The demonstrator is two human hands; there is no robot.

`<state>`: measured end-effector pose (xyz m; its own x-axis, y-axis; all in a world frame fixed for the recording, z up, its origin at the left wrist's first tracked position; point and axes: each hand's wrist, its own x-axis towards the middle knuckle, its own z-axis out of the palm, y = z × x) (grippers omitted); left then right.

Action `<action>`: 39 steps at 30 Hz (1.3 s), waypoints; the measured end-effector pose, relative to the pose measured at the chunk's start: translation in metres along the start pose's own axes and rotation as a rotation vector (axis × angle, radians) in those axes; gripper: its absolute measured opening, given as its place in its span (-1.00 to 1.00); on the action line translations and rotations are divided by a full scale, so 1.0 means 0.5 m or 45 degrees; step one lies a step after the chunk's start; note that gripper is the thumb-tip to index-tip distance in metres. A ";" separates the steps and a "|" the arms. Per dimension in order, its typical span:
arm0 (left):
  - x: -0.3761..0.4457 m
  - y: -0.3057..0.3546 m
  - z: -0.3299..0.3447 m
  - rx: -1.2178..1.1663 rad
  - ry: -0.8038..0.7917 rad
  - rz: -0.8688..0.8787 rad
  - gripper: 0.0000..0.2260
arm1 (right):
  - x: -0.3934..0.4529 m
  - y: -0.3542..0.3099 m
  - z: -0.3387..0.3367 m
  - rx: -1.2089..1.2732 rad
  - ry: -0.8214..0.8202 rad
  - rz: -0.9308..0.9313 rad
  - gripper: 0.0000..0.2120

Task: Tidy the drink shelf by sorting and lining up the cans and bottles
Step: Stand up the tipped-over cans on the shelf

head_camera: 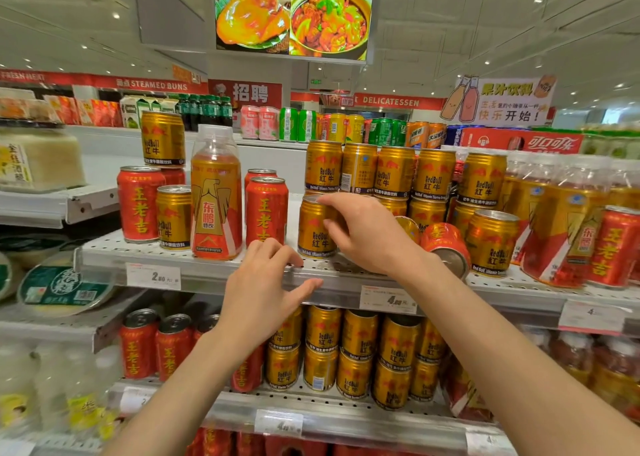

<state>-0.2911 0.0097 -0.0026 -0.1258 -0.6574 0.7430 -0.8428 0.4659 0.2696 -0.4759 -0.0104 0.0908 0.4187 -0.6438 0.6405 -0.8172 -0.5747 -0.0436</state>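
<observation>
Up front, my right hand [363,233] grasping an upright gold ribbed metal can [316,228] on the white perforated metal shelf [207,265], my left hand [266,282] loose-fingered on the shelf edge, red can [446,246] toppled just right.

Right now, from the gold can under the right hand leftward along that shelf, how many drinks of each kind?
Gold cans: 3, counting the held gold can
Red cans: 4, one partly hidden
Bottle: 1
Total: 8
</observation>
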 end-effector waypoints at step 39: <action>-0.010 0.042 0.027 0.161 0.095 -0.054 -0.50 | -0.100 0.111 -0.116 -0.426 -0.390 -0.077 -0.29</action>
<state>-0.3151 0.0146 -0.0093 -0.0539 -0.6270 0.7771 -0.9061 0.3577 0.2258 -0.5651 0.0189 0.1008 0.5264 -0.7626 0.3760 -0.8495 -0.4535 0.2695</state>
